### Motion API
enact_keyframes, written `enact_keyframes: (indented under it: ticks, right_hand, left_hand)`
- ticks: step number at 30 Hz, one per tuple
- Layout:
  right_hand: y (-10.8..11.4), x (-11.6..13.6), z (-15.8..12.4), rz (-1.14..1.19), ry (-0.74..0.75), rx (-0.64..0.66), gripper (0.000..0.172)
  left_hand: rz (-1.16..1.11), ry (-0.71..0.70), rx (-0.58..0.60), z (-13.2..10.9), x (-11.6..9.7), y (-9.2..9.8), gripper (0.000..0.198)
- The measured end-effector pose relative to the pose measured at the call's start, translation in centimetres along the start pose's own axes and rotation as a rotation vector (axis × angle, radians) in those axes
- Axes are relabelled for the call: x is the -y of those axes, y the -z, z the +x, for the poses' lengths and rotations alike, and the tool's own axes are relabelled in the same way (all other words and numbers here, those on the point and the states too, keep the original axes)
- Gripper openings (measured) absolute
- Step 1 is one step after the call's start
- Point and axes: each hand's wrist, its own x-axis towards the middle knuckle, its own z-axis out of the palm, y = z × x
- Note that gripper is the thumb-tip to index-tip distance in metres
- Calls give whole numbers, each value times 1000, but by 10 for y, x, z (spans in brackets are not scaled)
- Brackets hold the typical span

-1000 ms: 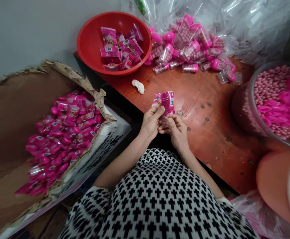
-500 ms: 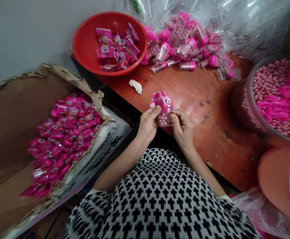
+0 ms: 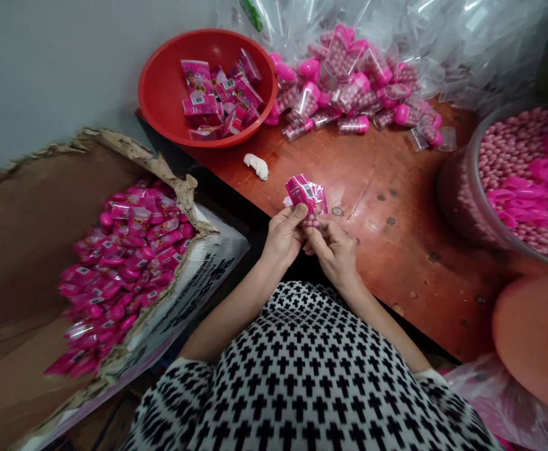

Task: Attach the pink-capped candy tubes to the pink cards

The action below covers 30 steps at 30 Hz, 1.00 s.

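In front of my body I hold a small clear candy bottle (image 3: 311, 221) filled with pink balls. A printed pink wrapper (image 3: 299, 189) covers its upper end. My left hand (image 3: 284, 235) is closed around the bottle, thumb pressed where the wrapper meets the clear part. Closed on the bottle's lower end, my right hand (image 3: 336, 249) has its thumb across the front and hides part of it. A silvery-pink piece behind the wrapper is partly hidden.
A red bowl (image 3: 156, 103) with pink packets stands at the back left. Filled candy bottles (image 3: 306, 100) are heaped behind my hands. A white lump (image 3: 256, 166) lies near the table edge. At left is a torn carton (image 3: 224, 241); at right, a tub (image 3: 461, 188) and a bucket (image 3: 527, 332).
My right hand has moved left onto the lower end of the bottle, covering more of it. The wrapper and bottle have tilted slightly left. The view has shifted a little.
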Motion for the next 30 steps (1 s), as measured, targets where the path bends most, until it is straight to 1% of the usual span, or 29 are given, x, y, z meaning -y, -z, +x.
enact_keyframes:
  ticks: [2, 3, 5, 8, 10, 11, 13, 15, 16, 17, 19, 21, 23, 24, 25, 26, 28, 30]
  right_hand:
    - [0, 0, -1, -94, 47, -49, 14]
    - [-1, 1, -2, -93, 49, -59, 14]
    - [-3, 2, -3, 17, 7, -43, 17]
    - [-7, 3, -3, 234, -109, 26, 23]
    - [-8, 4, -3, 270, -142, 53, 25]
    - [-8, 4, -2, 245, -136, 54, 25]
    - [-7, 4, 0, 118, -88, 18, 24]
    - [-6, 5, 2, -25, -38, -36, 21]
    - [-5, 5, 3, -50, -27, -43, 21]
    - [-5, 5, 4, -18, -35, -24, 23]
    - [-6, 6, 6, 206, -112, 79, 30]
    - [-6, 6, 9, 492, -243, 213, 37]
    - [-6, 8, 12, 680, -374, 304, 40]
    - [-5, 9, 14, 729, -420, 324, 39]
    - [-5, 10, 15, 759, -452, 322, 38]
    - [-4, 11, 16, 778, -470, 301, 37]
    - [-4, 12, 17, 791, -475, 232, 35]
    - [-5, 12, 17, 784, -466, 185, 34]
  left_hand:
    - [-1, -27, 36, 0, 1, 2, 32]
    - [2, -44, 48, -1, 1, 3, 32]
    - [17, -58, 51, -4, 1, 3, 33]
    - [44, -50, 14, -10, 1, 3, 34]
    - [53, -67, -9, -12, 0, 2, 33]
    - [54, -87, -18, -12, 0, 1, 33]
    - [52, -116, -26, -11, -1, 1, 33]
    - [44, -105, -26, -8, -1, 3, 35]
    - [37, -85, -25, -7, -2, 4, 36]
    - [29, -60, -23, -7, -1, 6, 37]
    - [19, -17, -11, -6, -1, 10, 38]
    - [29, -1, 17, -5, 0, 14, 39]
    - [70, -8, 46, -5, 2, 18, 43]
    - [101, -32, 46, -4, 3, 19, 43]
    - [136, -87, 29, -4, 4, 21, 43]
    - [180, -171, -3, -3, 4, 23, 41]
    - [317, -392, -91, -4, 2, 25, 38]
    - [532, -598, -155, -7, -2, 28, 28]
